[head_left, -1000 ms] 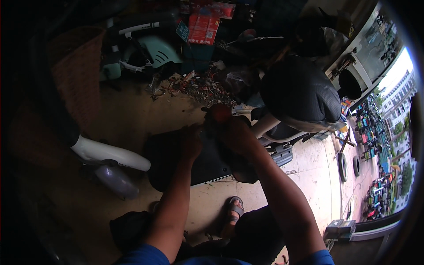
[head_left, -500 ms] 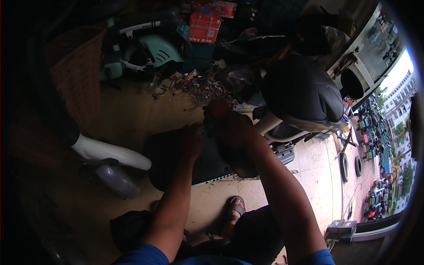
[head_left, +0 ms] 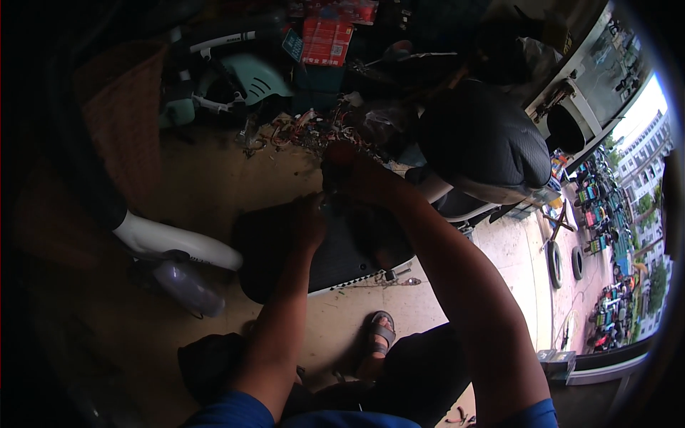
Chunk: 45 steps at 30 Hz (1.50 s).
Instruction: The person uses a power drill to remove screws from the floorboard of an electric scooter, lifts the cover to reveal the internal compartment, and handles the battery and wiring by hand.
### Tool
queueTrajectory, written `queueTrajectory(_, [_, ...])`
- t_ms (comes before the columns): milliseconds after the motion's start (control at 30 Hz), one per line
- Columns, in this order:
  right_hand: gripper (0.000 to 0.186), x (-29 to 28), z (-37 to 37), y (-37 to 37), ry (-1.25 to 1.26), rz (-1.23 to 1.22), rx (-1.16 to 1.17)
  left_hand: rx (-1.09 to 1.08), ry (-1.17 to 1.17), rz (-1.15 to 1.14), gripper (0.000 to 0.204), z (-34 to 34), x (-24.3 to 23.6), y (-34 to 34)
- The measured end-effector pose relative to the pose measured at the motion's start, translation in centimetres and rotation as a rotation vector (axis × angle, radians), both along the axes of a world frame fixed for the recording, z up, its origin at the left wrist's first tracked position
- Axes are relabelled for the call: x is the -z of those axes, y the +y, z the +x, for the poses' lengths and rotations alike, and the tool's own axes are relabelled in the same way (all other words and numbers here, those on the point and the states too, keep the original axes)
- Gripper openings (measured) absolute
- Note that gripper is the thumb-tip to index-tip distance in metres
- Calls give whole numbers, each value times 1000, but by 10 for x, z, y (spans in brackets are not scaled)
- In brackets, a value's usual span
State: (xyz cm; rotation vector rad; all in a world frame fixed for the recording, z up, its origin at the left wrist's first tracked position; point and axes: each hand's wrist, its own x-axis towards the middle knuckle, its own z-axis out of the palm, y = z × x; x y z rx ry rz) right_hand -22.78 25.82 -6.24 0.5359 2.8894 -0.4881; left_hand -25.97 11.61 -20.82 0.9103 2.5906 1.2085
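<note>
Both my hands are over the black footboard (head_left: 275,250) of a scooter with a white frame tube (head_left: 178,241). My right hand (head_left: 365,184) is closed around a dark tool with a dull red rounded end (head_left: 341,153); shadow hides its exact kind. Just left of it and a little lower, my left hand (head_left: 310,220) has its fingers drawn together near the tool's lower part. Whatever those fingers pinch is too dark to make out. To the right of my hands is the scooter's black padded seat (head_left: 489,146).
A heap of wires and scraps (head_left: 317,132) lies on the floor beyond the footboard, below a red box (head_left: 326,41). A woven basket (head_left: 125,118) stands at the left. My sandalled foot (head_left: 380,335) is close to the footboard's near edge. Two tyres (head_left: 555,264) stand outside at the right.
My right hand and the red-ended tool have shifted slightly left and away from me, uncovering more of the footboard's right end. My left hand has barely moved.
</note>
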Motion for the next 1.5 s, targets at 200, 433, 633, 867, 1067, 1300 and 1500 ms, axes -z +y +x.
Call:
queueTrajectory(200, [43, 1, -2, 7, -6, 11, 1, 18, 110, 31, 38, 1, 1, 4])
queueTrajectory(433, [47, 2, -6, 6, -19, 11, 2, 10, -43, 41, 38, 0, -3, 3])
queueTrajectory(633, [49, -1, -9, 7, -14, 8, -7, 11, 36, 37, 38, -7, 15, 6])
queueTrajectory(867, [50, -2, -4, 8, -19, 19, -9, 4, 66, 111, 37, -5, 17, 9])
queueTrajectory(1067, [51, 0, 1, 7, -29, 34, 2, 9, 80, 59, 38, -4, 16, 8])
queueTrajectory(1300, [52, 11, -9, -4, -21, 29, -41, 34, -171, 223, 39, -14, 1, -15])
queueTrajectory(1500, [51, 10, 5, 8, -17, 19, -24, 183, 94, 254, 34, -11, -65, -58])
